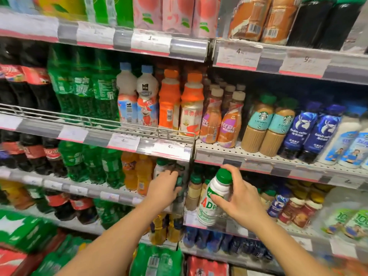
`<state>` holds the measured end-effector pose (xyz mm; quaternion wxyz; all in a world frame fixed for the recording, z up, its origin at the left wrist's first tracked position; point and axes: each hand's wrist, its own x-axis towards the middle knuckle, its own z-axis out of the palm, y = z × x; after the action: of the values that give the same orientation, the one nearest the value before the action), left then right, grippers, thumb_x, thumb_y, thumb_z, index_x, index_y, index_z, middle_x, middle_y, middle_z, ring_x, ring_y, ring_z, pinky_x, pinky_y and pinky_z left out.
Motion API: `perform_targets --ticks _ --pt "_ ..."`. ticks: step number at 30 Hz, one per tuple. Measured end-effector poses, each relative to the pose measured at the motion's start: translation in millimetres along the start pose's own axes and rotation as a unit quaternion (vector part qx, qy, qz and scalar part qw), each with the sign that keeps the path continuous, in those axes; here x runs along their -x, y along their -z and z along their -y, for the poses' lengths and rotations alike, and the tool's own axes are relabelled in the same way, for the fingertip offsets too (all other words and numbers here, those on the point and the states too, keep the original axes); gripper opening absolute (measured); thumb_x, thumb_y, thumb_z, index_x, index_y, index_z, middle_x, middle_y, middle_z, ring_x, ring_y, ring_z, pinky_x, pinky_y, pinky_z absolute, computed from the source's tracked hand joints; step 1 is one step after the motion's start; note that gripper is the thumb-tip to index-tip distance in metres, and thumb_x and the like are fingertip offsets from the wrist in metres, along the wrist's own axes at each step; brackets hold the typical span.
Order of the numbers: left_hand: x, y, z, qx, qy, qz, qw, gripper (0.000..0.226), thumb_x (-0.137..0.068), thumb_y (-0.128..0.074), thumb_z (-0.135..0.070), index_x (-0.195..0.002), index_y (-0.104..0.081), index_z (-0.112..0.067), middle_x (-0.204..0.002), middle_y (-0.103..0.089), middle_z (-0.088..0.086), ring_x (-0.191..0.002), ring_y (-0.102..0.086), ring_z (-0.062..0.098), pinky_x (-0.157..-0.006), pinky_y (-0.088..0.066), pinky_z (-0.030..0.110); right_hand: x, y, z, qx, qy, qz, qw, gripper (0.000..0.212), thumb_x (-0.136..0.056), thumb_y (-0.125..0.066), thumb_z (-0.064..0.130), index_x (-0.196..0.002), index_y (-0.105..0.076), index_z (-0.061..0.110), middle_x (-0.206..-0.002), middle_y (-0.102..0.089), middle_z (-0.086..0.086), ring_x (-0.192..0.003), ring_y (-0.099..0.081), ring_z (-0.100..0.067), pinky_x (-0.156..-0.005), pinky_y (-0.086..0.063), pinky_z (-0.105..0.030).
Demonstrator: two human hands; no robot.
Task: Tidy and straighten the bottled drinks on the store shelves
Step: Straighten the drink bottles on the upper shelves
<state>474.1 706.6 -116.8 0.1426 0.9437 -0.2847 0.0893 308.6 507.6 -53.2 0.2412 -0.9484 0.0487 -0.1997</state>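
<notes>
- Broadly, the store shelves (209, 156) fill the whole view in two bays that meet at an upright near the middle; cola bottles (29, 88) and green soda bottles (79, 86) crowd the left bay behind a wire rail (95, 122), and coffee drinks (264, 124) stand along the right bay.
- Below those, the two arms reach to the third shelf down, one on each side of the upright.
- The white bottle (214, 198) with the green cap (224, 176) and red "AD" lettering sits tilted at the front edge of the right bay, just in front of tan bottles (194, 193), apart from any matching row I can see.
- It looks like a full, stiff plastic bottle: moderately heavy, smooth, probably a bit slippery on the label, and not fragile. The shoulder under the cap looks the best place to take it, with a thumb on the waist to steady the swing.
- The right hand (239, 198) has its grip closed on that bottle, fingers curled over the cap and shoulder, thumb pressed on the label.
- The left hand (165, 188) reaches among the bottles at the right end of the left bay, beside orange drinks (137, 172); its fingers curl round a dark green bottle (178, 182), which is blurred, so the hold looks like a grasp but I judge it loosely.
</notes>
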Motion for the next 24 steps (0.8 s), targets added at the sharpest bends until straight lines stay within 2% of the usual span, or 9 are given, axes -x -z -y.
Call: perform_targets --ticks 3,7,12,17,20,22,24 --pt "25.9 11.1 16.9 0.085 0.016 -0.061 0.994 0.045 -0.089 -0.071 -0.041 -0.127 -0.048 -0.031 -0.120 -0.051 -0.010 -0.106 -0.057 0.012 -0.077 -0.056 0.030 -4.6 -20.2 5.4 -0.005 0.018 0.001 1.000 0.079 -0.082 -0.080 0.047 -0.143 -0.029 0.040 -0.111 -0.067 0.011 -0.086 -0.065 -0.016 -0.075 -0.044 -0.029" --pt "58.5 40.5 40.9 0.170 0.031 -0.096 0.980 0.045 -0.088 -0.074 -0.030 -0.128 -0.052 -0.026 -0.116 -0.047 -0.010 -0.095 -0.059 0.013 -0.081 -0.056 0.034 -15.0 -50.5 13.8 0.010 0.050 -0.003 0.999 0.079 -0.086 -0.078 0.046 -0.147 -0.030 0.031 -0.119 -0.068 0.002 -0.095 -0.070 -0.025 -0.076 -0.044 -0.029" --pt "94.6 66.2 64.8 0.184 0.066 -0.113 0.974 0.042 -0.088 -0.076 -0.025 -0.124 -0.055 -0.024 -0.113 -0.047 -0.009 -0.098 -0.058 0.016 -0.080 -0.050 0.031 -33.8 -85.3 29.7 0.024 0.066 0.018 0.997 0.078 -0.089 -0.075 0.047 -0.149 -0.028 0.027 -0.120 -0.069 -0.003 -0.096 -0.070 -0.029 -0.079 -0.051 -0.035" --pt "121.4 74.4 75.5 0.184 0.080 -0.135 0.970 0.041 -0.086 -0.078 -0.030 -0.120 -0.055 -0.030 -0.107 -0.047 -0.015 -0.089 -0.054 0.007 -0.070 -0.039 0.017 -54.8 -109.1 37.4 0.084 0.092 0.049 0.991 0.072 -0.089 -0.073 0.049 -0.144 -0.031 0.028 -0.117 -0.067 -0.003 -0.098 -0.068 -0.030 -0.075 -0.053 -0.038" --pt "132.1 75.9 79.0 0.193 0.078 -0.139 0.968 0.041 -0.086 -0.078 -0.032 -0.120 -0.055 -0.032 -0.105 -0.048 -0.016 -0.088 -0.057 0.008 -0.072 -0.046 0.023 -64.1 -119.5 36.1 0.121 0.086 0.059 0.987 0.071 -0.088 -0.073 0.050 -0.141 -0.038 0.020 -0.117 -0.067 -0.007 -0.105 -0.064 -0.031 -0.078 -0.052 -0.039" --pt "137.4 76.0 81.2 0.190 0.074 -0.140 0.969 0.041 -0.086 -0.078 -0.033 -0.119 -0.055 -0.032 -0.106 -0.049 -0.016 -0.092 -0.057 0.010 -0.077 -0.051 0.029 -71.2 -122.0 35.3 0.129 0.069 0.068 0.987 0.071 -0.090 -0.072 0.049 -0.144 -0.042 0.013 -0.123 -0.066 -0.011 -0.113 -0.061 -0.032 -0.085 -0.052 -0.040" --pt "141.0 75.4 83.3 0.188 0.073 -0.138 0.970 0.041 -0.086 -0.078 -0.034 -0.120 -0.054 -0.032 -0.109 -0.051 -0.014 -0.097 -0.056 0.009 -0.081 -0.052 0.031 -81.1 -122.6 36.1 0.133 0.053 0.076 0.987 0.061 -0.092 -0.070 0.049 -0.136 -0.053 0.010 -0.128 -0.064 -0.012 -0.120 -0.058 -0.032 -0.093 -0.050 -0.039"
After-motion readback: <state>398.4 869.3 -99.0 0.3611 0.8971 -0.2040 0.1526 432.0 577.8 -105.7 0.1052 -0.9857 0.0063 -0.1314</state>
